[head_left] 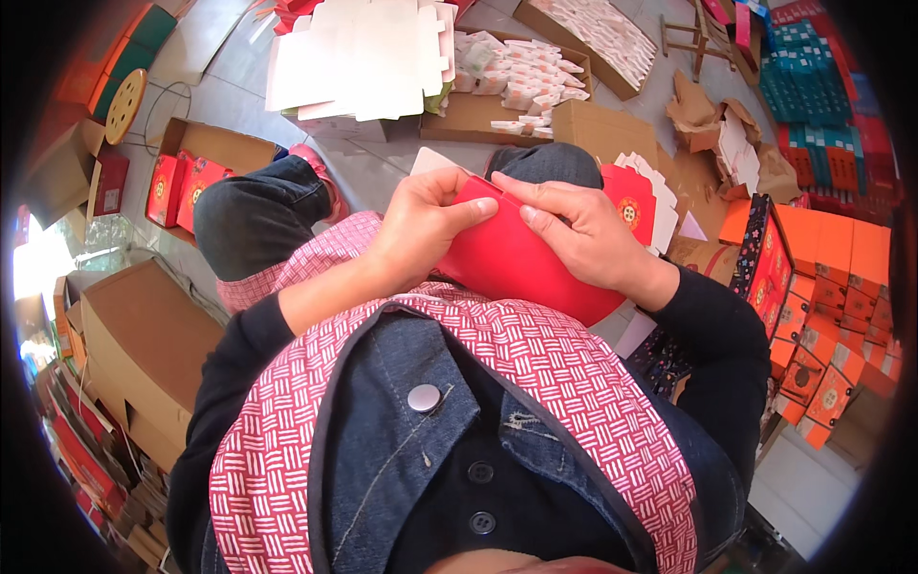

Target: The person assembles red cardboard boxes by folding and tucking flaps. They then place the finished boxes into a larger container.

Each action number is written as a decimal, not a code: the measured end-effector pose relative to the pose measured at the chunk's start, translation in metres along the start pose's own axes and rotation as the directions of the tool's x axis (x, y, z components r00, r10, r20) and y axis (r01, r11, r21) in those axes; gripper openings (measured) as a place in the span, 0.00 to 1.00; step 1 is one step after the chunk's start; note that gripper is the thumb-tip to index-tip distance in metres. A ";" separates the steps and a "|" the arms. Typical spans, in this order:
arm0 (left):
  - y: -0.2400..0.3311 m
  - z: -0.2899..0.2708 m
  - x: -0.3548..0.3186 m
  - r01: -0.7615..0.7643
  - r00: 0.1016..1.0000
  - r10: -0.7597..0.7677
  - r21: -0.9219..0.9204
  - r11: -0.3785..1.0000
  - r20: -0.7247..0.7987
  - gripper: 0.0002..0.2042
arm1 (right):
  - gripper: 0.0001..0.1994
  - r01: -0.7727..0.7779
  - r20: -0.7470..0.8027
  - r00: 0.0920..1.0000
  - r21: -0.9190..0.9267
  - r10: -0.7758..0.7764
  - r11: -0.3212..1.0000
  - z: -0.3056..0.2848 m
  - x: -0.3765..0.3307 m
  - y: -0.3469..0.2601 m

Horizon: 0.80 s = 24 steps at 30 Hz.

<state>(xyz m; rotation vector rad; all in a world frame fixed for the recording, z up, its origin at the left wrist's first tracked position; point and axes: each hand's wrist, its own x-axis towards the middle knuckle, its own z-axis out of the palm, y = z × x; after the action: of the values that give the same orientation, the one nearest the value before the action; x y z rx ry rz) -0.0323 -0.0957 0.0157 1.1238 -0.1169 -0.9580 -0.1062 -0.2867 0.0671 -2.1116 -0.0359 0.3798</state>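
At the centre of the frame I see the red card box blank lying across the lap, its top edge just below the knees. My left hand is curled over its upper left edge, thumb and fingertips pinching the fold near the top. My right hand lies on the upper right part, index finger stretched flat along the top edge and the other fingers closed onto the card, so both hands are gripping the same piece.

The two hands almost meet at the top fold, and that is where I would judge the risk to be. Uneven pressure between them could crease the card off its score line or tear a flap. The blank rests only on the lap, so loosening either grip could let it slide toward the floor.

Just right of it, another red blank with a gold emblem sticks out over a fan of white cut card; an elbow swing could knock these. Further right are stacked orange boxes. At the upper middle lie white flat sheets and a tray of small white packets. At the left edge an open brown carton of red boxes sits on the floor.
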 end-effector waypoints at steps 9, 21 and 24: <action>0.006 -0.006 0.002 -0.003 0.999 0.002 -0.013 1.000 -0.048 0.04 | 0.20 0.105 0.021 0.994 0.072 -0.107 0.992 -0.002 -0.005 0.004; 0.010 -0.005 -0.001 0.003 0.999 -0.001 0.045 0.999 -0.039 0.04 | 0.21 0.036 0.112 0.991 0.302 -0.073 0.953 -0.002 -0.010 0.009; 0.009 -0.005 -0.002 -0.009 0.999 0.011 0.055 0.998 -0.042 0.04 | 0.21 0.047 0.120 0.989 0.278 -0.083 0.960 -0.003 -0.010 0.008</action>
<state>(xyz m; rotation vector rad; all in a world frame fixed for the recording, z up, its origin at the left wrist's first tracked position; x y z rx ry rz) -0.0251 -0.0900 0.0210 1.1921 -0.1146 -0.9264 -0.1162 -0.2951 0.0645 -1.8050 -0.1218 0.4561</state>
